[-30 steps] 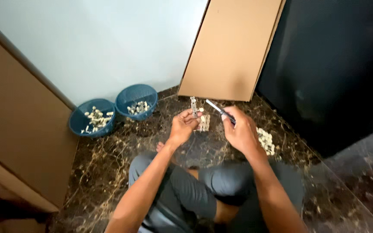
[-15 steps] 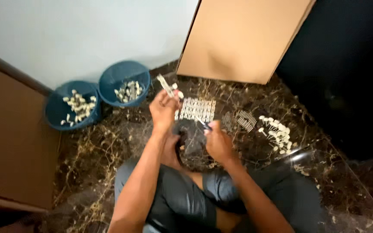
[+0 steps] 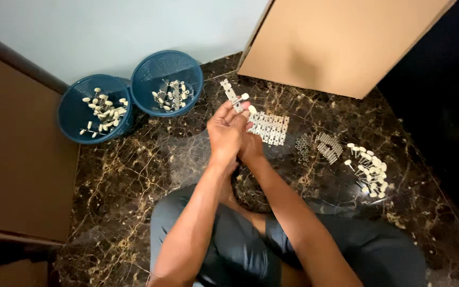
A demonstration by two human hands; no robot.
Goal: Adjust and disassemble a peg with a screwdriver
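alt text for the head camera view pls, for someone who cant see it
A seated person's left hand holds up a flat metal strip, with the right hand tucked behind it. Two blue baskets of small white-tipped parts stand left; more strips and parts lie on the dark marble floor.

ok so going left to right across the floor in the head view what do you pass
left blue basket → right blue basket → left hand holding a metal strip → row of metal strips → small rings → pile of cream-tipped pins

tan cardboard sheet [image 3: 341, 42] vs wall, top right
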